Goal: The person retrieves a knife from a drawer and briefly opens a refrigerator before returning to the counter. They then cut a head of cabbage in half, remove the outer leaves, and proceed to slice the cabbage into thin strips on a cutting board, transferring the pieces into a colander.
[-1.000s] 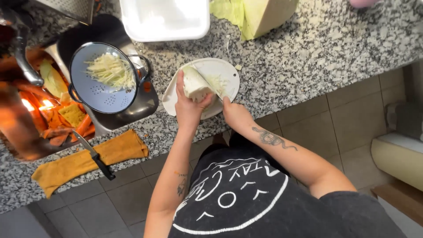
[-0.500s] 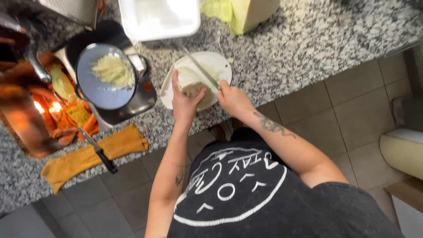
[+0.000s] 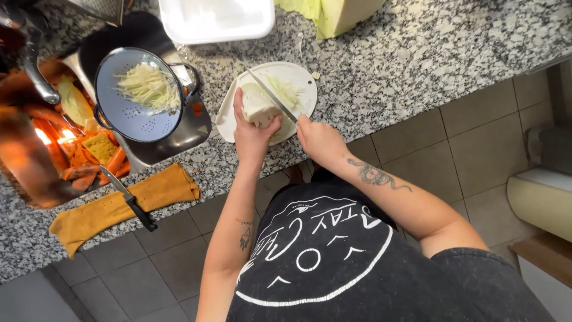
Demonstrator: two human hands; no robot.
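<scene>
My left hand [image 3: 253, 134] clamps the cabbage wedge [image 3: 257, 104] on the white cutting board [image 3: 301, 77] at the table's edge; my right hand [image 3: 319, 138] is closed around the knife [image 3: 271, 94]. I judge the blade could nick the left fingertips, which sit close. The wedge looks pale, dense, part-shredded.

A pale green-white cabbage wedge [image 3: 257, 106] sits cut-face up on the left half of a round white cutting board [image 3: 301, 76]. A long knife [image 3: 271, 94] lies slanted across the wedge's right edge, its tip toward the board's far rim. Thin cabbage shreds [image 3: 287, 89] lie on the board, just right of the blade.
</scene>
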